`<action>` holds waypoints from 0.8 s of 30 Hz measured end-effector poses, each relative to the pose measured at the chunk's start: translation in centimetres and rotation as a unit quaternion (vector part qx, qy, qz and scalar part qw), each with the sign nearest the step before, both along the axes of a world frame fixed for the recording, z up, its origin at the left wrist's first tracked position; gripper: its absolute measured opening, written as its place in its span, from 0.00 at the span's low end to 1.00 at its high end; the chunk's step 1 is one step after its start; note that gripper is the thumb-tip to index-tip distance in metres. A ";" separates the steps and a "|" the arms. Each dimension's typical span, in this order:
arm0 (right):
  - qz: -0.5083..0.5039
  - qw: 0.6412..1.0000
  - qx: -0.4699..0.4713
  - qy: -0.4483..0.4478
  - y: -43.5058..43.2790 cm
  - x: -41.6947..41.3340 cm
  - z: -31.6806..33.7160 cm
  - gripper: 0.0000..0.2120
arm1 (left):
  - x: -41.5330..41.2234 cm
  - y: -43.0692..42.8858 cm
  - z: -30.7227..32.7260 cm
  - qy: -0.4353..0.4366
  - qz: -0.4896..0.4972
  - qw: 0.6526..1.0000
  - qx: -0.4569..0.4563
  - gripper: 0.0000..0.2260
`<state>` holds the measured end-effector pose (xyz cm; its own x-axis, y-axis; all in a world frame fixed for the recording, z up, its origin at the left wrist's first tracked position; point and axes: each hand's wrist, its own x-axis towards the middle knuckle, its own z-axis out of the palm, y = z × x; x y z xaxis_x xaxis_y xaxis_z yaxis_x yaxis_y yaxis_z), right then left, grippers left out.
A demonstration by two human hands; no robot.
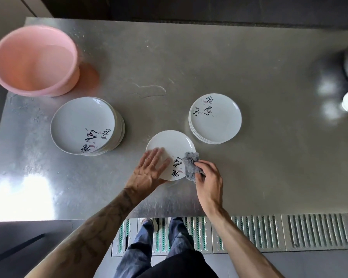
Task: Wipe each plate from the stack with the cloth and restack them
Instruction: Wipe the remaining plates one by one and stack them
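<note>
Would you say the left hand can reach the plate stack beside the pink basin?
Probably yes: the left hand rests flat on the single plate, holding nothing, with only bare table before that stack.

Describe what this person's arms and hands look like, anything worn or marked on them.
The left hand and right hand are bare: no gloves, no watch or rings visible. No sleeves reach the forearms. The left forearm carries dark tattoos along its length; the right forearm looks unmarked.
</note>
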<state>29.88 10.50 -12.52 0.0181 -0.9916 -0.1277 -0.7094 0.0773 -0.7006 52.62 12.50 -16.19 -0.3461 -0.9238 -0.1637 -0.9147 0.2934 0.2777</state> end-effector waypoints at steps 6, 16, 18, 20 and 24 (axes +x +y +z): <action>-0.109 0.990 -0.041 -0.076 -1.2 -0.2 1.7 0.17 | -0.1 0.4 2.6 -0.005 -0.012 0.998 -0.060 0.28; -0.032 0.980 -0.052 -0.188 -8.1 4.5 8.4 0.16 | 0.5 -1.7 11.1 0.465 0.314 0.818 0.131 0.09; 0.035 0.985 -0.082 -0.148 -8.7 5.5 9.8 0.17 | 1.1 -1.1 11.9 0.568 0.301 0.735 0.218 0.12; 0.124 0.980 -0.135 -0.083 -8.0 6.4 11.0 0.20 | 1.3 -0.7 12.4 0.607 0.288 0.700 0.241 0.14; 0.333 0.919 -0.208 -0.039 -6.0 7.4 13.0 0.18 | 1.1 -0.6 13.3 0.640 0.326 0.655 0.234 0.10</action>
<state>37.30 4.53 0.50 0.6314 -0.7201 0.2878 -0.4485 -0.6419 -0.6219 53.76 11.89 -2.87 -0.0331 -0.8961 -0.4426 0.2675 -0.4346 0.8600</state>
